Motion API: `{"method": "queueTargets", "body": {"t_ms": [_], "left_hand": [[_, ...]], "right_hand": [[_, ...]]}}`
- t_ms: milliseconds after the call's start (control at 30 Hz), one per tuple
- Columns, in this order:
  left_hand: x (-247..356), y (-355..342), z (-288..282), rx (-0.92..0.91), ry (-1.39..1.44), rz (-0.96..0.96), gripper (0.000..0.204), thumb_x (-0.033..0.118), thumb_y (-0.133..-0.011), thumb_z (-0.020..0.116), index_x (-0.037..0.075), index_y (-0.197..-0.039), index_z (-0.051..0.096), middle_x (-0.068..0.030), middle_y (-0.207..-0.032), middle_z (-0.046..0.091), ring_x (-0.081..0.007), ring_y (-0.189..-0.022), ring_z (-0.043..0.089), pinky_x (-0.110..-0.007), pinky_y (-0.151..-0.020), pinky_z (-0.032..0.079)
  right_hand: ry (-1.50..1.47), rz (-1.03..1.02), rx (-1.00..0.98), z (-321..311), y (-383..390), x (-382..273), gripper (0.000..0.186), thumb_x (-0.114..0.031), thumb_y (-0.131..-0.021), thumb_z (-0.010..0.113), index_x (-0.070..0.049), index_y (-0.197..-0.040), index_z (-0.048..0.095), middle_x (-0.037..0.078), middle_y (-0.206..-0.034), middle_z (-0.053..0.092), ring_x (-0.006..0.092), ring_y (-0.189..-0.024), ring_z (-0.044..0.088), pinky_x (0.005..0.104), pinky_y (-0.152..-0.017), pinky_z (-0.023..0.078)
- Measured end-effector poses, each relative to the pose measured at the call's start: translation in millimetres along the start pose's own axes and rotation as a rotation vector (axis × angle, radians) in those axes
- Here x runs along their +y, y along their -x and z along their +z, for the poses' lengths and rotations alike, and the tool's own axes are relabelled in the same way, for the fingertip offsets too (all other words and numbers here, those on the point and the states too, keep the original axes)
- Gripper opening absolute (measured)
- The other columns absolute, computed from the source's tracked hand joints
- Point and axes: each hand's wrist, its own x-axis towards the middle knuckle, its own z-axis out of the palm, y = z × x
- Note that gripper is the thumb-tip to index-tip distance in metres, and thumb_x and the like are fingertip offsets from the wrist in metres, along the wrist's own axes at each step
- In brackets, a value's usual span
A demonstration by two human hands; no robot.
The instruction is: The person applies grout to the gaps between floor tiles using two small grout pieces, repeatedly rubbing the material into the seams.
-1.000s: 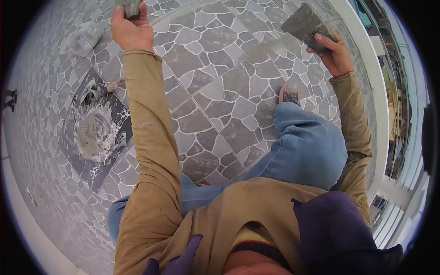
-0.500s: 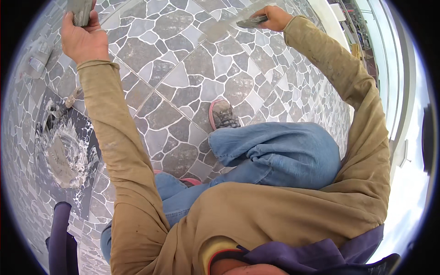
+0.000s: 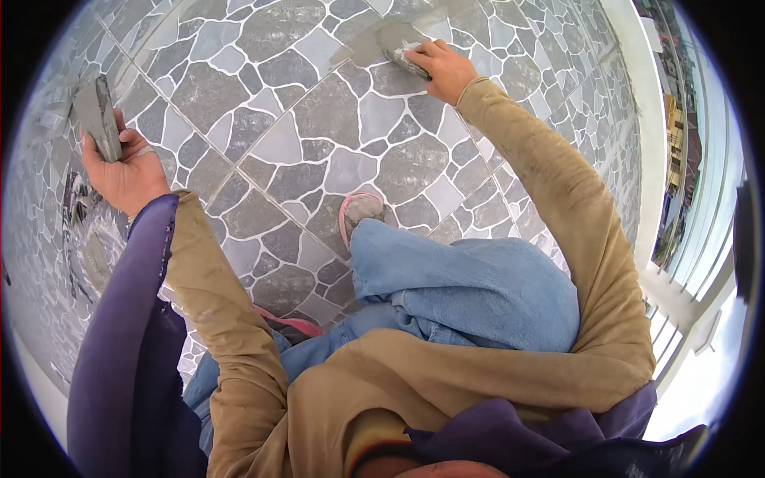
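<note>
At the left, my left hand [image 3: 127, 175] is closed around a flat grey scraper [image 3: 97, 115] coated with grout, raised above the floor. Farther off, right of centre, my right hand [image 3: 446, 73] grips a second flat grey scraper [image 3: 396, 49], its face tilted low against the tiled floor [image 3: 279, 32]. Wet grey grout [image 3: 362, 46] is smeared over the tiles beside that second tool, covering part of a joint. The floor tiles carry a grey stone pattern with white lines between.
Below my left hand lies a dark sheet with a mound of grout [image 3: 97, 259], partly hidden by my sleeve and a hanging purple cloth [image 3: 131, 334]. My shoe [image 3: 364, 209] rests on the tiles. A pale ledge [image 3: 641, 103] and railing run along the right.
My left hand has come down and nearer, bringing its scraper fully into view. My right hand has moved left and nearer, its scraper now turned flatter. The purple cloth has swung over my left forearm.
</note>
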Motion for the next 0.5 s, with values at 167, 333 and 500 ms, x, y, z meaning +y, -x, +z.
{"method": "queueTargets", "body": {"t_ms": [167,333,500], "left_hand": [[-8,7,45,-0.158,0.118,-0.039,0.033,0.018,-0.098,0.052,0.002,-0.127,0.051,-0.0140,-0.116,0.065,-0.0297,-0.099,0.068,-0.026,-0.058,0.050],[1,28,42,-0.048,0.091,-0.044,0.032,0.018,-0.097,0.055,0.003,-0.126,0.054,-0.0107,-0.117,0.064,-0.0293,-0.103,0.066,-0.026,-0.059,0.050],[-1,21,13,-0.076,0.145,-0.076,0.030,0.018,-0.097,0.057,0.004,-0.124,0.055,-0.0100,-0.115,0.065,-0.0290,-0.102,0.067,-0.025,-0.058,0.050]], "right_hand": [[-0.061,0.249,0.120,-17,-32,49,0.045,-0.008,-0.079,0.059,-0.015,-0.123,0.065,0.008,-0.121,0.065,0.0346,-0.111,0.057,0.0425,-0.093,0.051],[-0.045,0.352,0.122,2,-45,18,0.037,-0.014,-0.079,0.058,-0.011,-0.115,0.066,0.010,-0.108,0.070,0.0358,-0.106,0.059,0.0465,-0.091,0.052],[-0.084,0.229,0.059,1,-44,-90,0.028,-0.013,-0.077,0.059,-0.007,-0.103,0.064,0.011,-0.106,0.070,0.0352,-0.101,0.060,0.0460,-0.084,0.055]]}}
